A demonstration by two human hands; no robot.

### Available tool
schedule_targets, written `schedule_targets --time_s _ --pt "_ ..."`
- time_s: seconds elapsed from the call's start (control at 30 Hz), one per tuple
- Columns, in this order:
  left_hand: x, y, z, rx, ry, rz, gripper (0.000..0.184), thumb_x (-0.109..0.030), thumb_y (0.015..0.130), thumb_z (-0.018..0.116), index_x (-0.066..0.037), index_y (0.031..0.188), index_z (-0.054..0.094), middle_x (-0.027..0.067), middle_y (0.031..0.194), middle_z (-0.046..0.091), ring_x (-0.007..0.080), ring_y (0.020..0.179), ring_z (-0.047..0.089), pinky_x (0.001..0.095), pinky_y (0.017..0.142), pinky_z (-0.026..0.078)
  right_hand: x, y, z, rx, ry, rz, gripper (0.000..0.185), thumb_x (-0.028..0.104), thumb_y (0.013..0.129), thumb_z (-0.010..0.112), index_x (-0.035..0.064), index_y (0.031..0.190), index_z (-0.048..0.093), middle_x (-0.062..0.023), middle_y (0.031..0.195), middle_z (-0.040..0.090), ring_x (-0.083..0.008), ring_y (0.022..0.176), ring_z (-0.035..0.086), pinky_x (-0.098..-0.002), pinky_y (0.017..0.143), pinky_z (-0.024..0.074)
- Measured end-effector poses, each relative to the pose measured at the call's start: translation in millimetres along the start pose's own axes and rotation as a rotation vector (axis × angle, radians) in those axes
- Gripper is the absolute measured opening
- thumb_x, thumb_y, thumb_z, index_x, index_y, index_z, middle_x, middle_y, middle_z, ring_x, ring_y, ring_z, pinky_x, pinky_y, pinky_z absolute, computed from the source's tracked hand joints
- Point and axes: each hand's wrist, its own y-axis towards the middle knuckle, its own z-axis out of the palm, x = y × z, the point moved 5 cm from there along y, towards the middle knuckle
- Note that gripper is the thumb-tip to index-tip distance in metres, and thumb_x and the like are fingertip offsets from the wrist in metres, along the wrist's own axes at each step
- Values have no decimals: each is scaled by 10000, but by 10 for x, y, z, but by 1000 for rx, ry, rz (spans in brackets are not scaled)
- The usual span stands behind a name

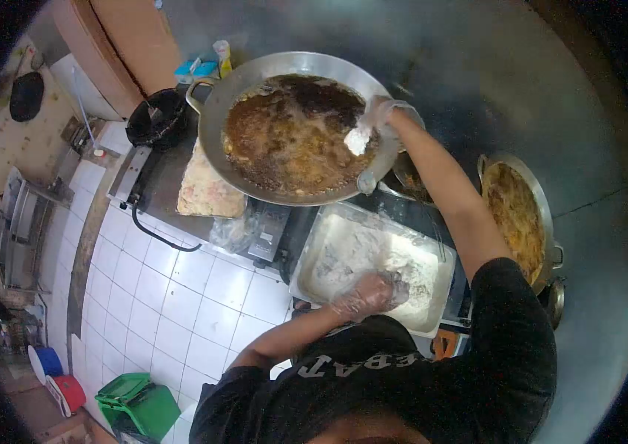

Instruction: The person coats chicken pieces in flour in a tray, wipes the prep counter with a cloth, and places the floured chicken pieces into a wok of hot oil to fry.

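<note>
My right hand, in a clear plastic glove, reaches over the right side of a large metal wok. Its fingers pinch a white flour-coated piece above the dark, bubbling oil. Of the piece, I cannot tell what lies under the coating. Lower down, my left hand, also gloved, is curled in white flour at the near side of a rectangular tray. Its fingertips are partly hidden, and whatever they hold does not show.
Right of my right arm stands a second pan with bubbling oil. A bag of pale food and a black basket sit left of the wok. A green bin stands on the lower left.
</note>
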Motion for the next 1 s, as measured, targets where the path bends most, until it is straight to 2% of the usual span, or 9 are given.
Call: schedule_targets --time_s 0.17,0.23,0.33,0.4,0.63,0.77,0.8,0.9,1.0 --pt "219 -84 -447 -211 -209 -110 237 -214 793 569 -98 998 555 73 777 582 227 685 588 362 567 479 -333 -404 -456 -135 455 119 470 395 747 645 -25 950 591 -164 929 607 -240 876 587 -366 775 471" --pt "292 -89 -1015 -274 90 -134 229 -282 758 633 -118 914 603 66 859 590 227 785 581 371 674 475 -447 -921 -581 -488 746 0 177 271 808 596 97 806 628 -24 624 565 -106 579 521 -287 506 437" --pt "826 -98 -1626 -15 -262 -531 373 -370 716 668 -131 991 588 73 1017 558 222 937 539 386 784 444 -372 -2030 -571 -471 1281 31 285 335 785 642 57 776 579 -16 673 523 -109 606 466 -282 525 392" --pt "1140 -60 -1977 41 454 -597 383 -338 690 706 -125 988 597 65 1013 577 201 896 557 344 737 465 -359 -2615 -349 -390 1344 151 249 321 801 641 87 742 578 10 643 499 -83 577 435 -252 498 361" --pt "2631 67 -2802 -63 366 -989 307 -302 781 614 -30 923 628 196 955 619 331 868 601 401 770 479 -179 -3915 1995 -73 1701 369 214 269 828 620 60 789 598 -29 696 575 -109 563 540 -263 504 444" --pt "4404 -234 -2493 170 680 -960 349 -331 744 629 -2 860 642 207 900 628 329 864 608 409 784 471 196 -4423 3048 261 1949 265 285 251 840 602 -13 946 590 -131 863 637 -190 630 618 -323 559 523" --pt "4682 -214 -2424 225 687 -967 350 -330 732 637 0 850 644 207 891 630 332 861 608 409 786 470 230 -4536 2875 130 1457 398 357 274 853 576 -39 1024 557 -166 931 629 -230 651 630 -349 580 544" --pt "4924 -63 -2054 691 999 -524 360 -315 691 658 3 859 643 204 877 634 334 850 612 406 777 476 298 -4755 3107 135 1828 576 395 291 869 540 -35 1089 508 -183 1000 601 -260 715 630 -364 546 556" --pt "5155 65 -2127 243 686 -933 363 -344 728 606 -23 892 649 194 898 638 319 854 620 407 742 484 216 -4916 3452 114 1980 621 409 301 881 524 -21 1130 480 -195 1059 574 -268 787 626 -360 505 553"
